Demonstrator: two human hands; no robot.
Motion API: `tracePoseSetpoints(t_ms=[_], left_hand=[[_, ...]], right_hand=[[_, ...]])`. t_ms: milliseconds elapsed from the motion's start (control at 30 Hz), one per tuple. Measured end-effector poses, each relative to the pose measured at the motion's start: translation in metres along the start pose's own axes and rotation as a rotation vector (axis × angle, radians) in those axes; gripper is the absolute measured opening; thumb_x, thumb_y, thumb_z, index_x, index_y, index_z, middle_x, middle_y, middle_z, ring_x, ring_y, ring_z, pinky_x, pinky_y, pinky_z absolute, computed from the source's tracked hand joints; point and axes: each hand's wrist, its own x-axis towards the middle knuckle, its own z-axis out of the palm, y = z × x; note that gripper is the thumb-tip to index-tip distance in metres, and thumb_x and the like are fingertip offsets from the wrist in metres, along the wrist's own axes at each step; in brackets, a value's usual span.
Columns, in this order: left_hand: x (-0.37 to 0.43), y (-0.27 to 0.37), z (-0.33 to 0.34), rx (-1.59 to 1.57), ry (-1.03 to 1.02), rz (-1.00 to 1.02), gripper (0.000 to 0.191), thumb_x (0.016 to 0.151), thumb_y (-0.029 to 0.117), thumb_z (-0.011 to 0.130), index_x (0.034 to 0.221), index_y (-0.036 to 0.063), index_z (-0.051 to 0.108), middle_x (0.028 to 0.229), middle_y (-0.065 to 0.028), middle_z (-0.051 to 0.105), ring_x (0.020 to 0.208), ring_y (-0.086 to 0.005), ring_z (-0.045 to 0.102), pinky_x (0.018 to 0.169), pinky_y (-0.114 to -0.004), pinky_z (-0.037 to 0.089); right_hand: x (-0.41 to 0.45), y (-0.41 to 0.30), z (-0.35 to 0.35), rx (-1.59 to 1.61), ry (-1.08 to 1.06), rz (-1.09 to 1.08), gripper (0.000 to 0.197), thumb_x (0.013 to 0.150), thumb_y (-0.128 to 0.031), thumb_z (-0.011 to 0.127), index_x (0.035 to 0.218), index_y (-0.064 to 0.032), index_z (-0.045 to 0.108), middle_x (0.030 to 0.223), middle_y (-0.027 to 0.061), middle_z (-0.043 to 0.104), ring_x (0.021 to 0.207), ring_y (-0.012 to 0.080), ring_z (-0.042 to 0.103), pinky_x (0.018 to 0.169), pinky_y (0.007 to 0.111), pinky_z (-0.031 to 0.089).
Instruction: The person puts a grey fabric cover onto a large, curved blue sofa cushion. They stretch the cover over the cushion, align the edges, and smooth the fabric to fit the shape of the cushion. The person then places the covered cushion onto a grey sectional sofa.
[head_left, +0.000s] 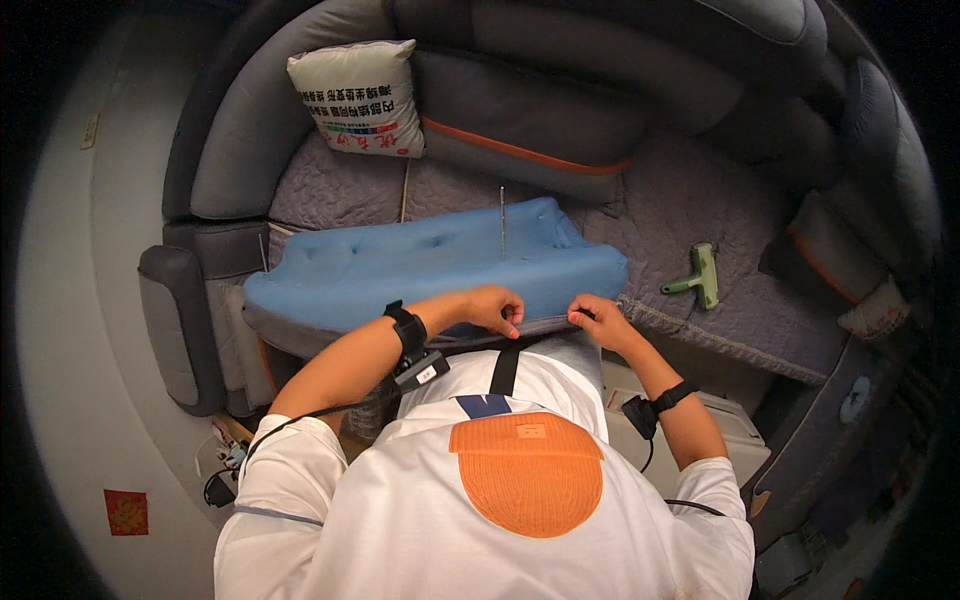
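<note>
A long sofa cushion lies across the seat edge before me, with a blue cloth face (420, 255) turned up and a grey fabric border (292, 330) along its near side. One metal rod (502, 225) stands up from its middle, another thin rod (263, 253) at its left end. My right hand (600, 321) pinches the grey border near the right end. Just to the left, my left hand (495, 309) rests against the near edge with curled fingers; whether it grips any fabric is hidden.
The grey corner sofa (555, 94) curves round the back and both sides. On its quilted cover (675, 195) lies a green T-shaped hand tool (703, 277). A white pillow (360, 97) bearing writing leans at the back left. A white box-like unit (675, 412) stands below right. Cables run along both my arms.
</note>
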Motion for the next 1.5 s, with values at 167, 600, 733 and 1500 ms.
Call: tracePoseSetpoints(t_ms=[167,600,733,1500], left_hand=[[0.006,0.032,-0.015,-0.047,-0.24,-0.241,0.026,0.082,0.029,0.071,0.081,0.0048,0.06,0.068,0.0034,0.052,0.064,-0.0086,0.045,0.057,-0.026,0.039],[-0.033,0.078,-0.014,0.328,0.068,-0.103,0.038,0.084,0.038,0.064,0.083,-0.0001,0.059,0.073,-0.0207,0.059,0.064,-0.0315,0.057,0.062,-0.041,0.043],[-0.049,0.075,-0.021,0.366,0.087,-0.1,0.04,0.084,0.039,0.066,0.086,-0.001,0.059,0.067,-0.0152,0.053,0.061,-0.0188,0.049,0.059,-0.035,0.04],[-0.07,0.054,0.025,0.112,0.532,-0.062,0.037,0.087,0.038,0.059,0.083,0.001,0.059,0.088,-0.0172,0.058,0.079,-0.0353,0.056,0.068,-0.042,0.043]], right_hand=[[-0.009,-0.004,0.005,-0.167,0.153,-0.183,0.015,0.088,-0.016,0.06,0.089,-0.0008,0.059,0.083,0.0109,0.059,0.075,0.0248,0.056,0.068,0.032,0.044],[-0.025,0.041,-0.033,-0.387,0.251,-0.161,0.016,0.087,-0.02,0.059,0.091,-0.005,0.06,0.085,0.0106,0.059,0.086,0.0307,0.055,0.077,0.04,0.043],[-0.013,0.034,-0.05,-0.429,0.457,-0.27,0.012,0.083,-0.009,0.063,0.092,-0.0034,0.059,0.084,0.0123,0.059,0.082,0.0324,0.057,0.073,0.039,0.045],[0.009,0.087,-0.047,-0.452,0.521,-0.26,0.011,0.091,-0.005,0.056,0.1,0.001,0.059,0.095,0.0126,0.062,0.086,0.0252,0.061,0.076,0.03,0.047]])
